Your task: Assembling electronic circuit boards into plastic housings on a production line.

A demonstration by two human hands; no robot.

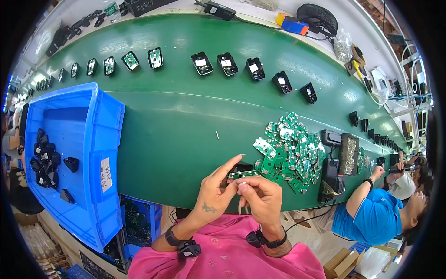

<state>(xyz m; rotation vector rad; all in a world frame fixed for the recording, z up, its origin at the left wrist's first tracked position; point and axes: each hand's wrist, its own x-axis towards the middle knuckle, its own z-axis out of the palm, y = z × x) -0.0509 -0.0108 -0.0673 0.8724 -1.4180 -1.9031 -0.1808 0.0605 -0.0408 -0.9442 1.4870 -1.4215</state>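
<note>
In front of my chest, near the table's close edge, my left hand (215,191) is closed around a small black housing. A green circuit board (244,175) lies at the housing's near side, and my fingers partly cover both. My right hand (264,194) meets it from the right with thumb and forefinger pinched together. A tiny pale piece shows at those fingertips, too small to name. Just beyond and to the right of my hands spreads a heap of green circuit boards (297,153).
A blue bin (95,139) with black housings stands left. Across the table runs a row of black housings (227,63), several with green boards inside. Black power tools (331,176) and a box of small metal parts (348,153) sit right. A co-worker in blue (376,216) works at right.
</note>
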